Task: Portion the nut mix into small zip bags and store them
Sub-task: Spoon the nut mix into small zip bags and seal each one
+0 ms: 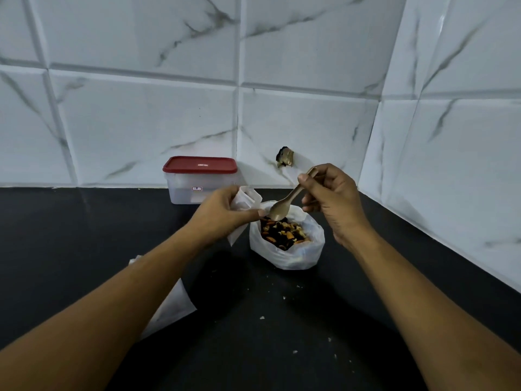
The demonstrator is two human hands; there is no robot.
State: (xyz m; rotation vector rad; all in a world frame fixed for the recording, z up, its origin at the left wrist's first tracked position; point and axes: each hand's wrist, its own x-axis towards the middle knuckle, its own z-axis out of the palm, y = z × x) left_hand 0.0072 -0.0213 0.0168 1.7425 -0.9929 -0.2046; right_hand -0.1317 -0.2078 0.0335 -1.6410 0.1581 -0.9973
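Forearms stretch over a black desk (253, 328) strewn with crumbs (262, 317), working at an open bag of nuts.
Spare zip bags (174, 303) lie flat beneath the left forearm. The left grip (222, 213) pinches a small zip bag (245, 200) just beside the white plastic bag (287, 256) holding the nut mix (284, 232). The right grip (332, 204) is clamped on a spoon (284, 206), bowl tilted down above the nuts. Behind stands a red-lidded container (197, 179), against the tiled wall (169, 114).
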